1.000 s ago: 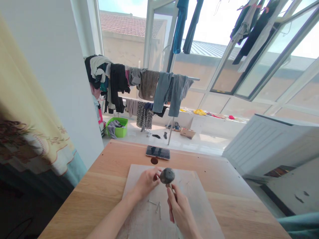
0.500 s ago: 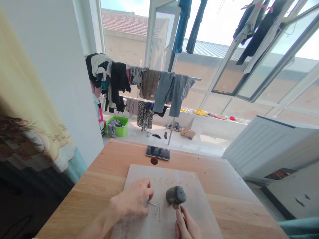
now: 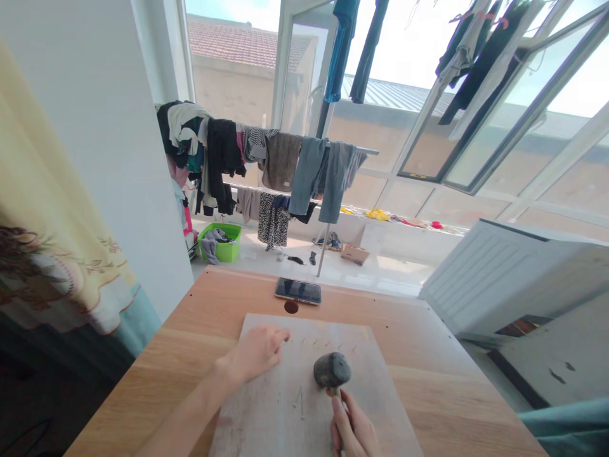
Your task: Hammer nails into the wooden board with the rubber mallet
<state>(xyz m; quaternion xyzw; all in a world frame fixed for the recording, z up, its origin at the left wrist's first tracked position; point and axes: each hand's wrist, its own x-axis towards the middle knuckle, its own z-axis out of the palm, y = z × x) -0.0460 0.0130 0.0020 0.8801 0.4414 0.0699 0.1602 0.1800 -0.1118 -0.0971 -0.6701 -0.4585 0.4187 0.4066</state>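
My left hand [image 3: 261, 350] is over the far left part of a pale board [image 3: 266, 428], its fingers pinched together beside a row of small nails standing in the board [image 3: 328, 343]. The nail that stuck out of these fingers a moment ago is hidden behind them now. In my right hand [image 3: 351, 424] is the handle of a black-headed rubber mallet [image 3: 332, 370], held low over the board's right half, head up. Two loose nails [image 3: 302, 404] lie on the board between my hands.
The board lies on a wooden table [image 3: 457, 387]. A phone [image 3: 298, 291] rests by a round hole [image 3: 291, 307] at the far edge. Beyond stand a clothes rack [image 3: 323, 247] with laundry and a green basket [image 3: 227, 251]. A curtain [image 3: 90, 279] hangs at left.
My left hand has moved forward from beside the loose nails toward the standing row, and the nail at its fingers is out of sight. The mallet stays nearly where it was.
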